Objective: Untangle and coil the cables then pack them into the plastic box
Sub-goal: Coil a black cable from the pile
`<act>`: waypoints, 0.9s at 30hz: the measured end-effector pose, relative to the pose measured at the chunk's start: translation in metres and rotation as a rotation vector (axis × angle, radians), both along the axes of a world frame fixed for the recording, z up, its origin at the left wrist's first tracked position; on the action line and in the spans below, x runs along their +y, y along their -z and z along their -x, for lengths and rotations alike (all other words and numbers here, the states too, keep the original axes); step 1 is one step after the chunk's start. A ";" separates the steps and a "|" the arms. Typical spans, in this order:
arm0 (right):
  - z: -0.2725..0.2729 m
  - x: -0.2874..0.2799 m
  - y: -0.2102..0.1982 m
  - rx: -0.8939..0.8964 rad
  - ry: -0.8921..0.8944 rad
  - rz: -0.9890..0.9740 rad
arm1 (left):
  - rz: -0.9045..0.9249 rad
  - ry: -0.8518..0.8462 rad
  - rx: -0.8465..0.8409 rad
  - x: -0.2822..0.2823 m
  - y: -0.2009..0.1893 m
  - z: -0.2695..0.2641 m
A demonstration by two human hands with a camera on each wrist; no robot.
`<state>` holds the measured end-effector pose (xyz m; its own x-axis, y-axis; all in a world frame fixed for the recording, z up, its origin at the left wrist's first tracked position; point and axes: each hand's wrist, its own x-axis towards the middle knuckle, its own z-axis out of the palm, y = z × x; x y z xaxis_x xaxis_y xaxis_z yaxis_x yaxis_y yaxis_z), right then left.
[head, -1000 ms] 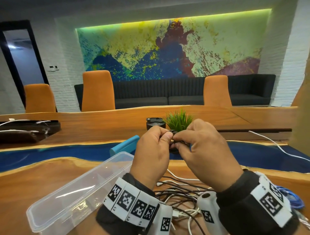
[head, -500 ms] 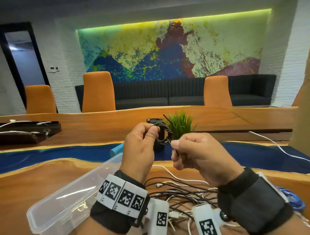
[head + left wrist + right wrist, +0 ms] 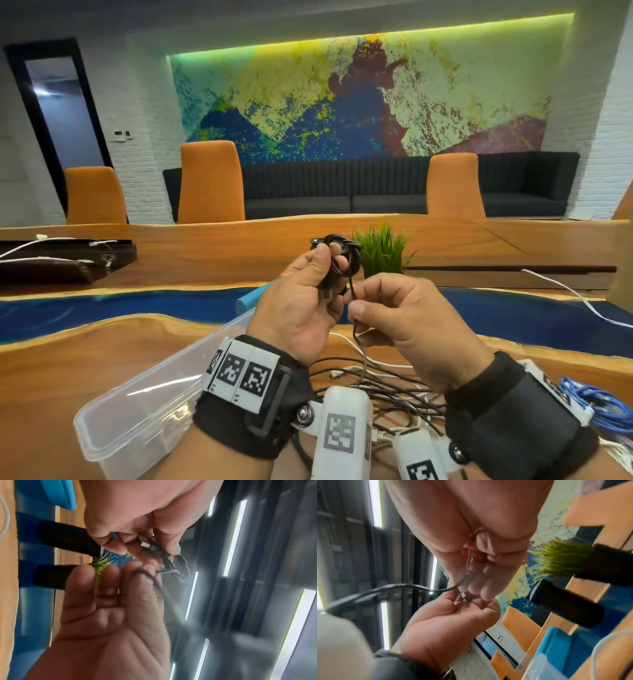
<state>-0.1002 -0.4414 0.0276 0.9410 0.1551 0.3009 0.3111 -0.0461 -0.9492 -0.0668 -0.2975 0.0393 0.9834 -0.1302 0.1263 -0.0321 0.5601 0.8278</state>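
At frame centre my left hand (image 3: 301, 301) pinches the black coil (image 3: 344, 255) while my right hand (image 3: 407, 318) pinches its loose tail, the box (image 3: 137, 411) lying lower left.

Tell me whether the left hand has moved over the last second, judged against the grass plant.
Yes. The left hand, gripping the black cable coil, has drifted left and risen: it was level with the grass plant, touching the right hand, and is now apart from it.

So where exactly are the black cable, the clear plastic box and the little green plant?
black cable (image 3: 342, 255), head view, coiled loops above the left thumb.
plastic box (image 3: 144, 404), head view, near side wall.
green plant (image 3: 382, 248), head view, grass blades.
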 end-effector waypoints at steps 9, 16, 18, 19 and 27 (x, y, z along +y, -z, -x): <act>-0.013 -0.020 0.000 -0.133 0.248 0.169 | -0.393 0.056 -0.167 -0.001 0.000 0.007; -0.012 -0.029 -0.007 -0.365 0.363 0.440 | -0.584 0.068 -0.294 -0.007 -0.001 0.014; -0.008 -0.029 -0.012 -0.356 0.290 0.378 | -0.542 0.043 -0.306 -0.007 -0.001 0.014; -0.005 -0.030 -0.015 -0.349 0.254 0.337 | -0.531 0.019 -0.307 -0.007 -0.002 0.014; -0.003 -0.029 -0.016 -0.323 0.193 0.134 | -0.631 -0.044 -0.308 -0.007 -0.003 0.016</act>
<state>-0.0971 -0.4709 0.0438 0.8170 0.0423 0.5751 0.5660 -0.2497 -0.7857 -0.0829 -0.3049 0.0425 0.9212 -0.2313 0.3130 -0.3287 -0.0317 0.9439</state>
